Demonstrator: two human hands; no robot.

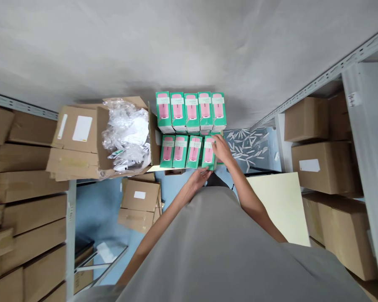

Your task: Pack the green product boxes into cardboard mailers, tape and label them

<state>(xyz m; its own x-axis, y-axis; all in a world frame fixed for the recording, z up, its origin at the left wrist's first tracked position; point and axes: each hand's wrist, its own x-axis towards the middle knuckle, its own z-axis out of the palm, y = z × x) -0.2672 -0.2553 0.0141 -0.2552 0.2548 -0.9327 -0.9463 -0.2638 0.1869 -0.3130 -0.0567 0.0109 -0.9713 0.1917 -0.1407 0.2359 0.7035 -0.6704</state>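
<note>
A small green carton with a pink picture (209, 153) is between my two hands at the right end of the nearer row. My right hand (221, 148) grips its upper right side, fingers bent over the edge. My left hand (199, 178) holds its bottom edge, fingers curled against it. To its left stand similar cartons, among them a slightly tilted one (194, 152) and another upright one (180, 151). A back row of matching cartons (191, 110) stands higher, against the wall. Parts of more cartons show between the rows, mostly hidden.
An open cardboard box (72, 138) full of clear plastic wrap and white paper (126, 134) stands at left. Stacked brown boxes (34, 180) fill the left shelf; more boxes (330, 167) sit on the right rack. White strips (247, 144) lie scattered on the blue floor beyond a pale board (277, 205).
</note>
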